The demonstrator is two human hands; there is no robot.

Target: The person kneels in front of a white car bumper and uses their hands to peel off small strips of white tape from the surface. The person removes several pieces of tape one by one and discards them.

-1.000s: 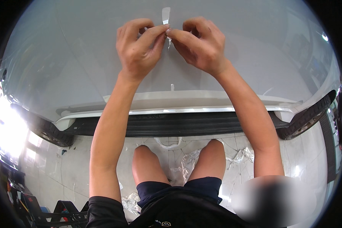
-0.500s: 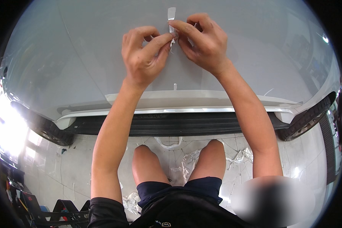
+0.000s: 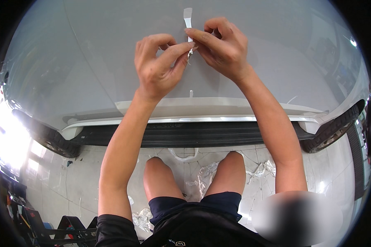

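Pinching white strip (image 3: 188,21), between left hand (image 3: 157,64), right hand (image 3: 225,49)

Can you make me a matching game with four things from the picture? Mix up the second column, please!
Things:
1. White strip
2. Long step
3. Crumpled scraps
4. Shorts

Clues:
A. Dark blue
B. Lying on the tiled floor
C. Pinched in the left hand's fingers
D. Black and ridged

Right pairs: 1-C, 2-D, 3-B, 4-A
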